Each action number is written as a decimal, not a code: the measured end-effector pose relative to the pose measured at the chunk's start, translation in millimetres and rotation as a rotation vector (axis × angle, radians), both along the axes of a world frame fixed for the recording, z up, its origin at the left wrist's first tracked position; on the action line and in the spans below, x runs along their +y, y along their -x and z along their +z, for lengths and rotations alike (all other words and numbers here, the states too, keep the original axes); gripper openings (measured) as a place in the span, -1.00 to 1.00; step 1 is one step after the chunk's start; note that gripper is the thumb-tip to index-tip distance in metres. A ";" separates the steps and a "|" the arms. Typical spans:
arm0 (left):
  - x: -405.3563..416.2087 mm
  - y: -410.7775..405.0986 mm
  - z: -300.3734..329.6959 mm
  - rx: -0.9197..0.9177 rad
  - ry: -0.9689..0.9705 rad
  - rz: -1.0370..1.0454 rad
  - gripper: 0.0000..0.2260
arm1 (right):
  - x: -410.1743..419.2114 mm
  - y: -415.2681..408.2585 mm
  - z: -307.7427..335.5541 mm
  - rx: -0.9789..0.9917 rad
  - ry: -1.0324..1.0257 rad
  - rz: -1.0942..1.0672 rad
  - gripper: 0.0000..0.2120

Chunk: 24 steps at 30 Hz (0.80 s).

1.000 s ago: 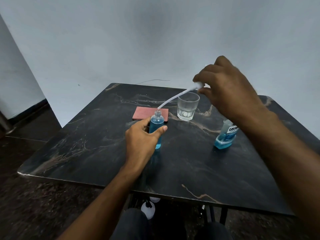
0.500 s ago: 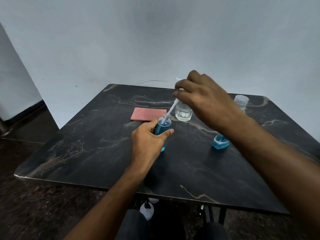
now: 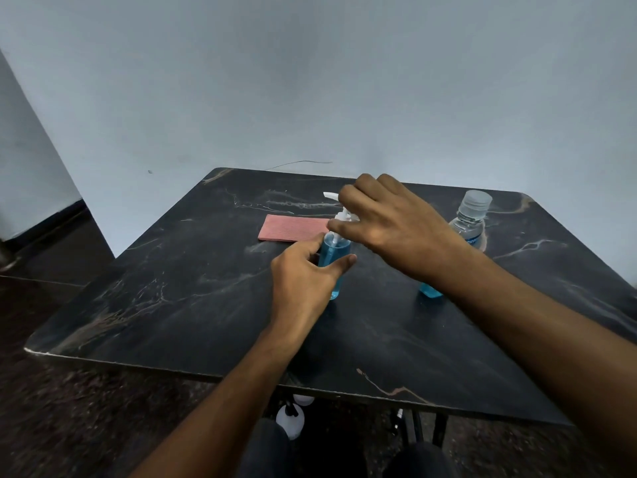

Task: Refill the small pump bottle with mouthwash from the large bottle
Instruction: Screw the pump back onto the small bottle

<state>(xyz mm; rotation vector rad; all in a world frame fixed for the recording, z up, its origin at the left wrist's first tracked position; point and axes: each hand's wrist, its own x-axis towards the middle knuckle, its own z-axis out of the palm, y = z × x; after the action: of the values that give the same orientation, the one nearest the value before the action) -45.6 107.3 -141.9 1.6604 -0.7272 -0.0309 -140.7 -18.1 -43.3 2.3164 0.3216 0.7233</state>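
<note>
Small pump bottle [image 3: 332,260] standing straight up near the middle of the table [image 3: 172,305], full of blue. Left hand [image 3: 303,281] wrapped round its side. Right hand [image 3: 386,222] right above, pinching the white pump top [image 3: 339,210], tube down inside. Next, probably twist it tight. Pink cloth [image 3: 293,228] just behind; large bottle [image 3: 429,290] right of it, mostly hidden. Lots of room in front.

The right hand [image 3: 389,225] covers most of the white pump head [image 3: 339,210], so only the nozzle tip and a bit of stem show. The right forearm blocks nearly all of the large mouthwash bottle [image 3: 429,291], just 1 blue bottom corner peeks out. The water bottle [image 3: 472,215] label is too small to read.
</note>
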 end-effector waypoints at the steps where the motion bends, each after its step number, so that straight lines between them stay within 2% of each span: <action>1: -0.2 0.0 -0.2 0.000 0.006 -0.005 -0.82 | -0.9 0.6 -1.4 -0.011 -0.017 0.017 -0.71; 4: -1.8 -1.2 -1.7 0.006 0.013 -0.004 -0.78 | -2.7 3.9 -5.2 -0.025 -0.117 0.058 -0.64; 6: -3.9 -3.2 -3.8 0.026 0.029 0.000 -0.73 | -1.2 8.4 -10.6 -0.077 -0.304 0.064 -0.65; 10: -5.6 -5.6 -7.6 0.045 0.069 -0.001 -0.69 | 7.9 10.5 -23.7 -0.361 -1.037 -0.030 -0.88; 12: -6.5 -5.3 -8.6 0.037 0.064 -0.007 -0.71 | 8.7 6.1 -26.1 -0.320 -1.399 -0.187 -0.89; 14: -7.3 -4.3 -9.0 0.030 0.058 -0.015 -0.73 | 8.8 1.7 -27.4 -0.151 -1.701 -0.190 -0.83; 16: -7.7 -2.8 -9.1 0.021 0.052 -0.031 -0.72 | 10.6 -2.0 -27.4 -0.059 -1.837 -0.086 -0.90; 19: -8.2 -0.9 -9.9 0.029 0.058 -0.056 -0.71 | 11.8 -6.0 -28.6 0.010 -1.937 0.046 -0.87; 24: -10.2 -0.7 -9.3 0.052 0.064 -0.052 -0.78 | 10.8 -10.4 -30.2 -0.048 -1.970 0.014 -0.83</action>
<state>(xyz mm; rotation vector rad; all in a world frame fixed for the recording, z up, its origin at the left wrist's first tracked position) -44.9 97.1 -151.2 1.5737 -0.7250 -0.0869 -130.4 -7.3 -73.5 3.9778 -0.8526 1.4314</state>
